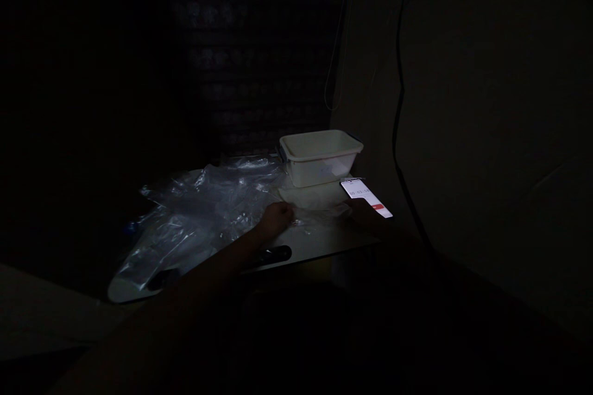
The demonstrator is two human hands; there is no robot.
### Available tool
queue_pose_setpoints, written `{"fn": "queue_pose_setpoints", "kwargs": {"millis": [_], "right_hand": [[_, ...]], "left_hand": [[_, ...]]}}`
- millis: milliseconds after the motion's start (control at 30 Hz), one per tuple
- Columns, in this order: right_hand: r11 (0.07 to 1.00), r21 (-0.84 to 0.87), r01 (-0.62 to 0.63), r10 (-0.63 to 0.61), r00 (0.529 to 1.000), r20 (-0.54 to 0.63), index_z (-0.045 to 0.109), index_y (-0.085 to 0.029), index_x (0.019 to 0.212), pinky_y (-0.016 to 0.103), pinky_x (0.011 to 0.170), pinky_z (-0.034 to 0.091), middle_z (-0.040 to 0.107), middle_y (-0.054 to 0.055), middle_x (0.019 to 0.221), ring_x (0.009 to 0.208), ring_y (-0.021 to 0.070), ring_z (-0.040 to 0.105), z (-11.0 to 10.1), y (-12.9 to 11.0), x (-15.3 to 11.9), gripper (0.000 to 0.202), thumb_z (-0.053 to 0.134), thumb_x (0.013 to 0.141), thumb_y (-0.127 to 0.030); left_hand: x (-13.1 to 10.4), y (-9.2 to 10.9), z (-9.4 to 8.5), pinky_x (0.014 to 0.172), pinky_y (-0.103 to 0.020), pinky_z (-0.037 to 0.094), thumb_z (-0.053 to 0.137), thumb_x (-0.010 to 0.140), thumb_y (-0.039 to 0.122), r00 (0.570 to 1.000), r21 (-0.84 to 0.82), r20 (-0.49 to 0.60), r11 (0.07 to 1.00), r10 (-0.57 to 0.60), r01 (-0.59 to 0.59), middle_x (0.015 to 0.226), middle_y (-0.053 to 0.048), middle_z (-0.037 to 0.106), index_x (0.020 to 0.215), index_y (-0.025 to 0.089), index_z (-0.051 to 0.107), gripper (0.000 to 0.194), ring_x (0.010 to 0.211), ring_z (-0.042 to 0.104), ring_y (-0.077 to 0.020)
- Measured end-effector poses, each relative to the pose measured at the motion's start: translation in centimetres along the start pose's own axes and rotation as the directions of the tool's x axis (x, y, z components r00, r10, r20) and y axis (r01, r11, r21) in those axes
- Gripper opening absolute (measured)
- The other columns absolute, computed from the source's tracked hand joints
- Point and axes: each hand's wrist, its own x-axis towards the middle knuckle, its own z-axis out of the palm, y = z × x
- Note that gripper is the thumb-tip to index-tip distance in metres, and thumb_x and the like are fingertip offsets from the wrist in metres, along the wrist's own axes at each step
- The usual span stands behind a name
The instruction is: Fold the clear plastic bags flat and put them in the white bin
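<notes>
In dim light, my left hand (277, 218) is closed on one side of a clear plastic bag (319, 216) low over the table. My right hand (365, 212) is at the bag's other side, its fingers closed on the plastic, though darkness hides most of their detail. The bag is spread between both hands. A lit phone (364, 194) showing a timer lies beside my right hand, which covers part of its lower edge. Beyond the bag stands a white plastic tub (319, 163) with dark handles.
A heap of clear plastic bags (213, 197) spreads over the left of the white table (319, 248). Near its front edge is a dark elongated object (278, 253). A wall (486, 136) with a dark cable (397, 117) rises at the right.
</notes>
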Motion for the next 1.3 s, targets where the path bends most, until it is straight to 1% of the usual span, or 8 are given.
{"fn": "queue_pose_setpoints", "kwargs": {"millis": [100, 233, 433, 600, 767, 967, 1100, 1300], "right_hand": [[0.998, -0.058, -0.016, 0.017, 1.0, 0.011, 0.063, -0.015, 0.068, 0.021, 0.057, 0.045, 0.066, 0.005, 0.07, 0.065, 0.015, 0.059, -0.2, -0.6, -0.1, 0.019, 0.045, 0.068, -0.012], [0.995, -0.092, -0.038, 0.038, 0.999, 0.004, 0.064, -0.014, 0.071, 0.023, 0.059, 0.047, 0.067, 0.007, 0.073, 0.069, 0.017, 0.06, -0.3, -0.8, 0.1, 0.021, 0.044, 0.068, -0.009], [0.995, 0.091, -0.047, 0.048, 0.999, -0.006, 0.063, -0.014, 0.086, 0.022, 0.053, 0.047, 0.067, 0.006, 0.078, 0.066, 0.0153, 0.061, -0.1, 0.0, -0.3, 0.026, 0.042, 0.071, -0.013], [0.994, 0.039, -0.106, 0.104, 0.994, 0.041, 0.063, -0.013, 0.077, 0.021, 0.054, 0.046, 0.067, 0.008, 0.08, 0.067, 0.0155, 0.061, -0.3, -1.1, -0.6, 0.021, 0.046, 0.067, -0.009], [0.977, -0.003, -0.214, 0.214, 0.976, 0.037, 0.059, -0.014, 0.062, 0.019, 0.045, 0.042, 0.066, 0.006, 0.064, 0.055, 0.0133, 0.059, -0.2, -2.3, -0.5, 0.014, 0.047, 0.069, -0.012], [0.963, 0.029, -0.267, 0.266, 0.964, 0.018, 0.05, -0.015, 0.049, 0.017, 0.039, 0.036, 0.061, 0.004, 0.052, 0.046, 0.01, 0.054, 0.1, -2.2, -0.3, 0.022, 0.047, 0.07, -0.017], [0.96, 0.064, -0.274, 0.274, 0.962, 0.005, 0.048, -0.016, 0.045, 0.015, 0.039, 0.036, 0.06, 0.002, 0.05, 0.047, 0.009, 0.055, 0.3, -2.0, 0.1, 0.021, 0.05, 0.065, -0.01], [0.968, 0.086, -0.236, 0.237, 0.971, -0.008, 0.055, -0.015, 0.064, 0.015, 0.039, 0.04, 0.061, 0.001, 0.054, 0.047, 0.009, 0.056, 0.9, -1.7, -0.1, 0.013, 0.045, 0.069, -0.01]], "left_hand": [[0.0, 0.2, -0.1, 0.048, -0.02, 0.035, 0.036, 0.073, 0.023, 1.0, 0.036, -0.002, 0.999, 0.0, 0.0, 0.048, 0.001, 0.051, 0.054, 0.013, 0.056, 0.029, 0.049, 0.048, -0.0097], [0.1, 0.1, -0.2, 0.048, -0.019, 0.034, 0.037, 0.072, 0.022, 1.0, 0.034, 0.011, 0.999, -0.006, 0.006, 0.048, 0.002, 0.05, 0.055, 0.014, 0.055, 0.026, 0.05, 0.047, -0.0094], [0.0, 0.0, -0.3, 0.047, -0.019, 0.033, 0.039, 0.071, 0.022, 1.0, 0.023, 0.03, 1.0, -0.004, 0.004, 0.045, 0.002, 0.049, 0.054, 0.014, 0.055, 0.024, 0.046, 0.046, -0.009], [-0.2, 0.3, -0.3, 0.047, -0.019, 0.033, 0.038, 0.074, 0.023, 1.0, 0.086, 0.007, 0.996, 0.005, -0.006, 0.046, 0.001, 0.05, 0.054, 0.014, 0.054, 0.027, 0.046, 0.046, -0.009], [0.2, 0.5, -0.2, 0.05, -0.021, 0.035, 0.035, 0.076, 0.022, 1.0, 0.179, -0.004, 0.984, -0.014, 0.015, 0.054, -0.002, 0.056, 0.056, 0.013, 0.055, 0.03, 0.052, 0.05, -0.0106], [0.4, 0.8, -0.1, 0.053, -0.022, 0.036, 0.039, 0.074, 0.017, 0.998, 0.214, -0.006, 0.975, -0.057, 0.057, 0.059, -0.005, 0.059, 0.061, 0.011, 0.058, 0.024, 0.057, 0.054, -0.0128], [0.3, 1.1, 0.0, 0.055, -0.021, 0.039, 0.04, 0.073, 0.013, 0.996, 0.216, -0.015, 0.973, -0.084, 0.085, 0.065, -0.006, 0.062, 0.071, 0.01, 0.06, 0.021, 0.06, 0.056, -0.0127], [0.0, 1.3, 0.0, 0.054, -0.019, 0.041, 0.044, 0.072, 0.012, 0.99, 0.157, -0.034, 0.978, -0.134, 0.138, 0.074, -0.008, 0.064, 0.092, 0.007, 0.057, 0.024, 0.062, 0.058, -0.0116]]}}
